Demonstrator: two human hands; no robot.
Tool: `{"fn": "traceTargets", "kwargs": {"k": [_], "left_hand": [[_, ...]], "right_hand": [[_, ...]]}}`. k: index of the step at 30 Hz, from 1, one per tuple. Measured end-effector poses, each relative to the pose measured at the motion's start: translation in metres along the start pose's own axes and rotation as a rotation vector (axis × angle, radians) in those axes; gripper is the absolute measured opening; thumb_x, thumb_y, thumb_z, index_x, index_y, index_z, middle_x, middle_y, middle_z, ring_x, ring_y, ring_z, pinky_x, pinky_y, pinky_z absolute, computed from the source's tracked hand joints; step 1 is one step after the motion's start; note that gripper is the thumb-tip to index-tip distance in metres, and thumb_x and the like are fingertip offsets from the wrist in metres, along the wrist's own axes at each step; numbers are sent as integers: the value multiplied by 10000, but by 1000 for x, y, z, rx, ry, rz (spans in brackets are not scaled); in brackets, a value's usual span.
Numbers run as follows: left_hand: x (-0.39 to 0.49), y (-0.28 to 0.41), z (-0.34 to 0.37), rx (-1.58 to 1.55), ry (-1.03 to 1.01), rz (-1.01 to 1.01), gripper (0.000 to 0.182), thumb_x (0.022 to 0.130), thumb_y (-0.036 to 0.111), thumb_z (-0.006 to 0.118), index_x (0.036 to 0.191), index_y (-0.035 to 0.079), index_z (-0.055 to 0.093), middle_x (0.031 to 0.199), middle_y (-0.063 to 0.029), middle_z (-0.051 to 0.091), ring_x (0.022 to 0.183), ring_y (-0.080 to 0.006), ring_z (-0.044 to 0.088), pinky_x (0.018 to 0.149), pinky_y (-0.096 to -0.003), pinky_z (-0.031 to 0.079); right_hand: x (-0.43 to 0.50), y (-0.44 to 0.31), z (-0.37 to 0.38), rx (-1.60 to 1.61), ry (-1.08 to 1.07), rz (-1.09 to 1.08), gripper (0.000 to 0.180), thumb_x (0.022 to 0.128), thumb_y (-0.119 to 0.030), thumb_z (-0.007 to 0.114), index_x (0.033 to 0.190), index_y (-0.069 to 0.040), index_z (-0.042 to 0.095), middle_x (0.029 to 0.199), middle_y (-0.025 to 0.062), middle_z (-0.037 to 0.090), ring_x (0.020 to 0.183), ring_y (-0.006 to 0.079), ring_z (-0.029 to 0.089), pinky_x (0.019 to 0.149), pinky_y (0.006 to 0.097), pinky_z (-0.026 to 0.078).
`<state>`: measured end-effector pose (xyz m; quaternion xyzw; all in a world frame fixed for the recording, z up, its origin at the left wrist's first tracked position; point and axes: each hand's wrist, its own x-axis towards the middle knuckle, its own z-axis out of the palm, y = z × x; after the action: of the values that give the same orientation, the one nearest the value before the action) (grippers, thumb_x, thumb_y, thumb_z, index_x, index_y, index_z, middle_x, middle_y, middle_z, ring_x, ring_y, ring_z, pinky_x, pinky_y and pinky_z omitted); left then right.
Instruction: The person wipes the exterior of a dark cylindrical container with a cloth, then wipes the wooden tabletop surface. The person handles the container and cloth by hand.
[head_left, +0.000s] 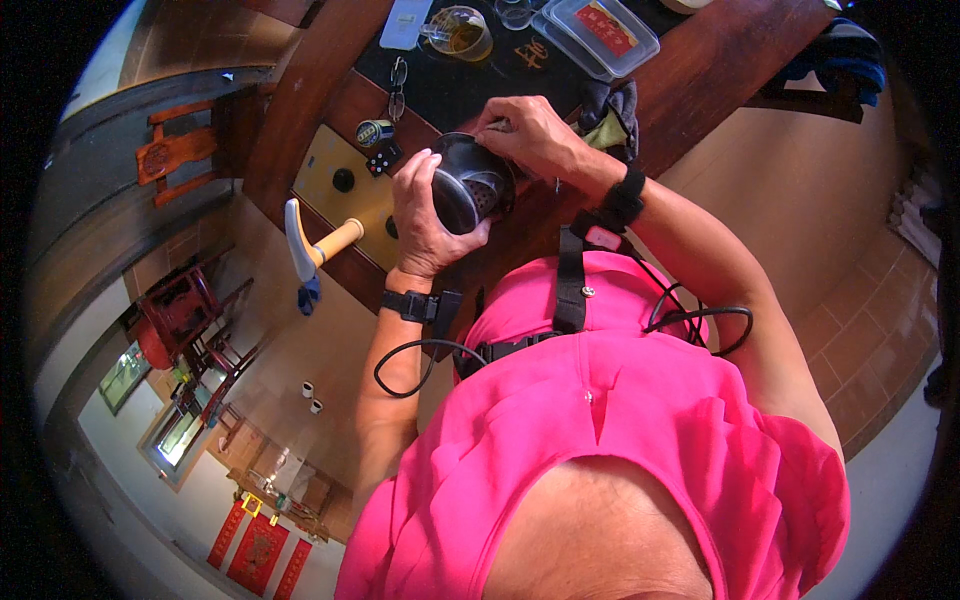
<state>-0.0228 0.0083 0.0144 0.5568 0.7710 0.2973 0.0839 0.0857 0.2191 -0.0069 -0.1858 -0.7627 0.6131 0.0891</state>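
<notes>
My left hand (427, 217) grips a black rounded vessel (454, 195) from its near left side, thumb below and fingers over the top. The vessel lies tilted, and a patch of small holes shows on its lower right part. At its far rim is my right hand (525, 135), with fingers curled and pinched together. A small greyish item (501, 125) shows between those fingers, too hidden to name. Both wrists wear black straps with cables. Grey work gloves (611, 112) with a yellow-green part lie just right of my right hand.
A dark wooden table (664, 112) bears a cup of amber liquid (469, 34), a clear plastic box (596, 34), eyeglasses (397, 86), a round tin (373, 133) and a black die (384, 157). A pale T-shaped handle (319, 244) rises at the left edge. Wooden chairs (180, 154) stand beyond.
</notes>
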Motion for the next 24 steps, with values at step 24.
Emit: {"fn": "traceTargets", "kwargs": {"k": [24], "left_hand": [[0, -1, 3, -11, 8, -13, 994, 572, 266, 898, 1421, 65, 423, 1399, -207, 495, 1287, -400, 492, 1123, -496, 394]], "right_hand": [[-16, 6, -6, 21, 27, 39, 235, 861, -178, 726, 967, 30, 748, 793, 172, 728, 688, 251, 723, 610, 357, 574]]}}
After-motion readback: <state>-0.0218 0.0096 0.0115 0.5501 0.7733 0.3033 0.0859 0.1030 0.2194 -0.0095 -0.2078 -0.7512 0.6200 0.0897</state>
